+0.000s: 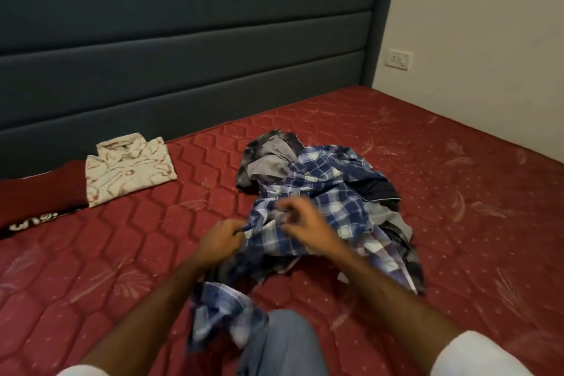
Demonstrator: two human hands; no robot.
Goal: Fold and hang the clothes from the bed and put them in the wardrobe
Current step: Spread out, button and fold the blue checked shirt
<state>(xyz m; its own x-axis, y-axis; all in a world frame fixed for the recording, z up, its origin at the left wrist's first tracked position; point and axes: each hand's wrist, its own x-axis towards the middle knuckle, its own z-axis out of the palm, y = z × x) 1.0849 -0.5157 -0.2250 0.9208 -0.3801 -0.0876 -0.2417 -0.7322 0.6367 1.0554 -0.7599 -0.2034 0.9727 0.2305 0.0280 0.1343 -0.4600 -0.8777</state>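
Note:
A crumpled blue-and-white checked shirt [320,189] lies on a heap of unfolded clothes in the middle of the red mattress [457,192]. My left hand [221,239] grips a bunched edge of this shirt at its near left side. My right hand [300,220] is blurred, with curled fingers over the same shirt; whether they pinch the cloth is unclear. A lower part of the shirt [219,311] hangs toward my knee. Under the shirt lie grey clothes [268,156] and a dark garment [378,189].
A folded cream shirt with a brown pattern [129,168] lies at the left near the grey-blue headboard [183,55]. Beside it sits a folded dark red garment [39,195]. A white wall with a socket [399,59] borders the bed's right side.

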